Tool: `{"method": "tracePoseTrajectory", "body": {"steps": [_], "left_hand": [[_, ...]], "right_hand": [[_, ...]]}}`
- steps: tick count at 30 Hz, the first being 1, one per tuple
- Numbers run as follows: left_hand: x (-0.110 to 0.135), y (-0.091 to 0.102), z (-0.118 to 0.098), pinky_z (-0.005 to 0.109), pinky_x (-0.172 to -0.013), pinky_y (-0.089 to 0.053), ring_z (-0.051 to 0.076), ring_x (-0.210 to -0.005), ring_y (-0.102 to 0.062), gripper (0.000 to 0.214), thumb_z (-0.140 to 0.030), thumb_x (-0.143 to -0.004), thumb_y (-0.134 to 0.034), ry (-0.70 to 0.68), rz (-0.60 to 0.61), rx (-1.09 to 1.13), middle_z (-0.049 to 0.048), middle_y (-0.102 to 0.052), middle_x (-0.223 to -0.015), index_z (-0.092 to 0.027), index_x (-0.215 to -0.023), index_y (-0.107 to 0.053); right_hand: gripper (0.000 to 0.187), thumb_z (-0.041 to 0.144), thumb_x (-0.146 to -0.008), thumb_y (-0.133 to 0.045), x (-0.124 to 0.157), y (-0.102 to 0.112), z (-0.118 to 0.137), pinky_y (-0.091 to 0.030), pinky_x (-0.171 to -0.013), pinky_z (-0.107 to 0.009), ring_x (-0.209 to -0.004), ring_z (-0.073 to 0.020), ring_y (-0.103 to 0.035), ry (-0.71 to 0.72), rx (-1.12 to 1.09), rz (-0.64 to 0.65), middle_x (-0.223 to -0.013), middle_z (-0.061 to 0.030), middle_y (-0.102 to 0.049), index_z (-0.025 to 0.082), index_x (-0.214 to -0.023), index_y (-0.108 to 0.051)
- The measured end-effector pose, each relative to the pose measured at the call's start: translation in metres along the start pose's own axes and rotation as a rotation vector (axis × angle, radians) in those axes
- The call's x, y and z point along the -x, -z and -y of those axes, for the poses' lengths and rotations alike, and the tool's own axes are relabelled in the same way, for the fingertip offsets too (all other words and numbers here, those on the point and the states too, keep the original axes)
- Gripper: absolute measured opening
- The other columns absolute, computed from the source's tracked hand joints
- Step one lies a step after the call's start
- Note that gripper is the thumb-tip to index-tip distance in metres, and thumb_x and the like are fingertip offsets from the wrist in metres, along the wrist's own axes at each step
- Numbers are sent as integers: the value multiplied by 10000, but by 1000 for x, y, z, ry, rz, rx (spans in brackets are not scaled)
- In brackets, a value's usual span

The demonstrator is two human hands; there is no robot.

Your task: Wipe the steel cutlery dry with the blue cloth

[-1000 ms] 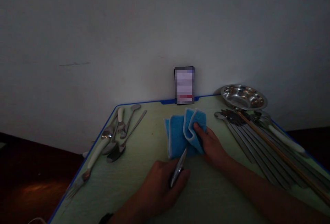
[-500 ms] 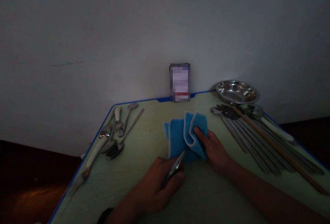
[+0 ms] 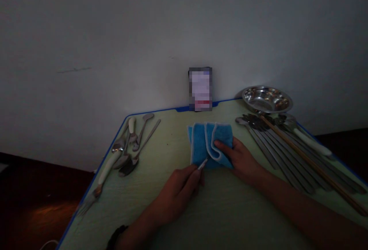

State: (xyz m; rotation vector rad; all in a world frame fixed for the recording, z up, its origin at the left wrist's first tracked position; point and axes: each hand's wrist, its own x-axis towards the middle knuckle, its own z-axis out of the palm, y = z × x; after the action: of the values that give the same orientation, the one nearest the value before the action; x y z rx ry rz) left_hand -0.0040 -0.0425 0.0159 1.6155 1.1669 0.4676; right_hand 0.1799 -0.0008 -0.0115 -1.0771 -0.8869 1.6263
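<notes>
A folded blue cloth (image 3: 201,142) with a white hem lies in the middle of the pale green table (image 3: 172,211). My right hand (image 3: 244,162) pinches the cloth's right fold, thumb on top. My left hand (image 3: 179,192) is closed round a slim metal utensil (image 3: 202,163). Its tip pokes into the cloth's lower edge. Most of the utensil is hidden in my fist, so I cannot tell what kind it is.
Spoons and a white-handled fork (image 3: 126,150) lie at the table's left edge. On the right, a row of long metal utensils and chopsticks (image 3: 287,154) lies below a steel bowl (image 3: 267,99). A blurred card (image 3: 200,89) leans on the wall.
My left hand has pushed forward, driving the utensil into the cloth until only its tip shows. My right hand has pressed the cloth's raised folds down flatter.
</notes>
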Motion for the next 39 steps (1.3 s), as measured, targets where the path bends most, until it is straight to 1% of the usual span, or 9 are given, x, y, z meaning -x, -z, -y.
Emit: {"method": "tracePoseTrajectory", "body": {"steps": [4, 10, 17, 22, 24, 29, 32, 34, 39], "left_hand": [[1, -1, 0, 234, -525, -319, 111, -530, -393, 330, -396, -916, -293, -8, 10, 4, -49, -399, -566, -181, -801, -514], [-1, -1, -1, 225, -504, -309, 107, -519, -386, 331, -401, -919, -290, 1, 10, 53, -56, -375, -554, -176, -841, -520], [-3, -2, 3, 207, -466, -288, 92, -484, -375, 359, -413, -915, -295, 9, 10, 38, -64, -378, -531, -163, -864, -548], [-2, -3, 5, 195, -461, -286, 84, -475, -357, 348, -404, -916, -304, -25, 18, 28, -70, -373, -524, -169, -876, -558], [-1, -3, 5, 195, -466, -294, 84, -478, -368, 348, -397, -919, -298, -31, 18, 41, -69, -383, -525, -170, -879, -558], [-3, -3, 5, 195, -471, -307, 86, -486, -393, 340, -394, -914, -311, 2, -70, 61, -65, -403, -527, -163, -862, -554], [-5, -4, 7, 193, -428, -267, 84, -454, -347, 338, -405, -906, -319, 23, -147, 90, -77, -357, -500, -158, -841, -541], [-6, -4, 8, 194, -424, -257, 84, -455, -337, 331, -403, -900, -333, 26, -185, 85, -78, -345, -497, -155, -815, -536], [-7, -4, 8, 199, -449, -276, 84, -468, -352, 318, -387, -898, -342, -2, -179, 14, -72, -364, -515, -157, -796, -537]], "right_hand": [[259, 328, -631, -713, 1, 1, 4, -478, -706, -305, -681, -139, -610, -59, -99, 12, -783, 17, -671, 214, -838, -606], [282, 315, -606, -729, 3, -4, 7, -476, -725, -310, -697, -147, -621, -44, -141, -50, -797, 11, -677, 220, -845, -611], [225, 394, -727, -622, -1, -2, -2, -440, -749, -274, -747, -136, -597, 88, -54, -66, -804, 15, -664, 231, -882, -609], [311, 502, -743, -556, -5, 3, -6, -422, -678, -252, -608, -112, -523, 104, 155, -154, -621, 39, -587, 198, -679, -557], [341, 526, -743, -538, -5, 4, -5, -421, -666, -255, -604, -117, -518, 94, 205, -159, -612, 37, -574, 194, -663, -541], [291, 482, -757, -546, -6, 7, 1, -436, -722, -284, -680, -137, -560, 77, 241, -63, -731, 16, -625, 193, -769, -578], [248, 394, -725, -619, -6, 9, 3, -449, -739, -294, -714, -141, -582, 65, 182, 21, -788, 13, -647, 201, -877, -583], [295, 332, -701, -656, -6, 10, 3, -457, -750, -296, -764, -146, -599, 64, 123, 63, -864, 7, -661, 216, -958, -571], [290, 275, -686, -680, -9, 12, -1, -453, -800, -298, -885, -153, -604, 81, 78, 85, -984, 7, -659, 236, -959, -590]]}}
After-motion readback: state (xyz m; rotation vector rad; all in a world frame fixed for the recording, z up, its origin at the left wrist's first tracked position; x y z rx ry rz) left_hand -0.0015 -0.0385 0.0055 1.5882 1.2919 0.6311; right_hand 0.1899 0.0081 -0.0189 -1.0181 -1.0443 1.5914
